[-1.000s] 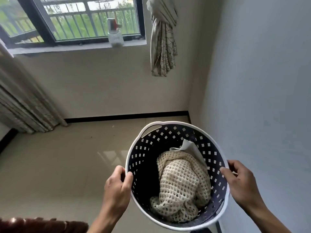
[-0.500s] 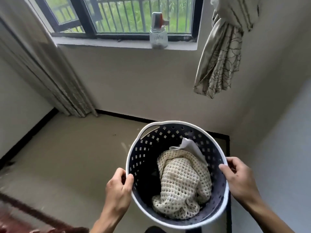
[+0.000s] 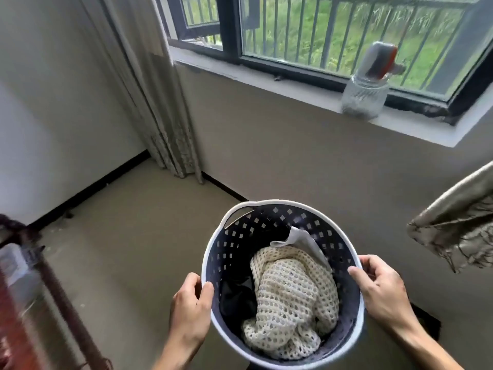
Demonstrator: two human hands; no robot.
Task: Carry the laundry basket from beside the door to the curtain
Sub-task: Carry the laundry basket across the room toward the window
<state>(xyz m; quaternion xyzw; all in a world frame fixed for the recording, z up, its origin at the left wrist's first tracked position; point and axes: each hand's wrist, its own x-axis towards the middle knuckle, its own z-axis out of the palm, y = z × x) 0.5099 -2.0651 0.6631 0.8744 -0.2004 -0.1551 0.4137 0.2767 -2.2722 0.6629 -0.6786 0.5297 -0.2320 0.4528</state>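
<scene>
A round dark-blue laundry basket (image 3: pixel 266 225) with a white rim and square holes hangs in front of me above the floor. Inside lie a cream knitted garment (image 3: pixel 290 295), a grey cloth and something black. My left hand (image 3: pixel 190 311) grips the rim on the left side. Gripping the right side of the rim is my right hand (image 3: pixel 381 289). A long beige curtain (image 3: pixel 157 102) reaches the floor in the far left corner beside the window. A second, knotted curtain (image 3: pixel 456 228) hangs at the right edge.
A glass jar (image 3: pixel 364 98) with a grey and orange top stands on the white window sill (image 3: pixel 293 92). Dark wooden furniture (image 3: pixel 53 289) is blurred at the lower left. Beige floor (image 3: pixel 128 236) stretches between me and the long curtain.
My view has swung left: the long curtain now sits nearer the middle and the knotted curtain has slid to the right edge. Both hands keep the same hold on the basket.
</scene>
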